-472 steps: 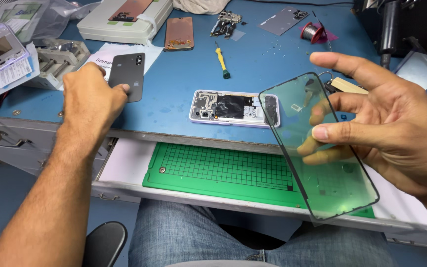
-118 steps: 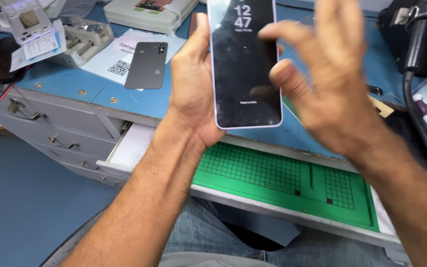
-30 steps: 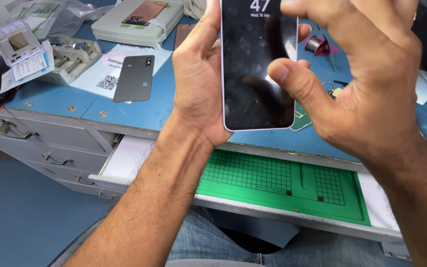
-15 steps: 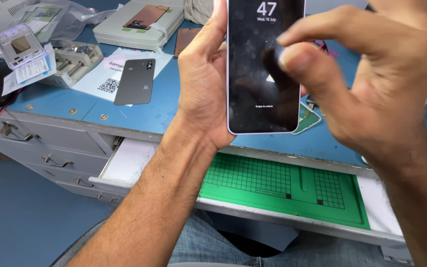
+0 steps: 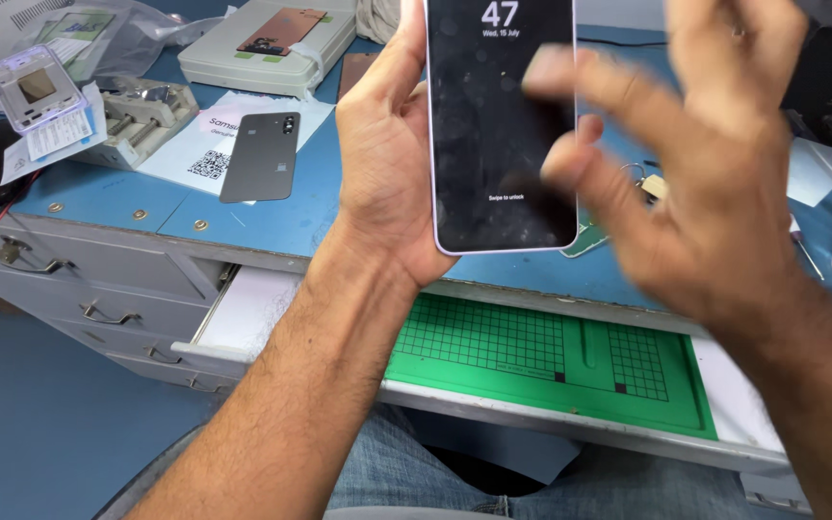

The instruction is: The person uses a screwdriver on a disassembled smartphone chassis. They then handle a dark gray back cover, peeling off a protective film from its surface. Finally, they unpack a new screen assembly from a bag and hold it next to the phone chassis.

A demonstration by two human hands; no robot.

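Note:
My left hand (image 5: 392, 164) grips a smartphone (image 5: 501, 125) by its left edge and holds it upright in front of me, above the blue workbench. Its dark screen is lit with a lock display and shows smudges. My right hand (image 5: 705, 183) hovers just right of the phone, blurred, fingers spread and bent, holding nothing. The index and middle fingertips are over the screen's right side; whether they touch the glass I cannot tell.
A grey phone back cover (image 5: 262, 157) lies on white papers on the blue workbench (image 5: 98, 197). A white machine (image 5: 267, 43) stands behind it, a metal jig (image 5: 137, 111) and a clear box (image 5: 36, 89) to the left. A green grid mat (image 5: 551, 351) lies in the pulled-out drawer.
My right hand has drawn back from the screen toward the right, fingers spreading. The phone stays upright in my left hand, its lock display still lit.

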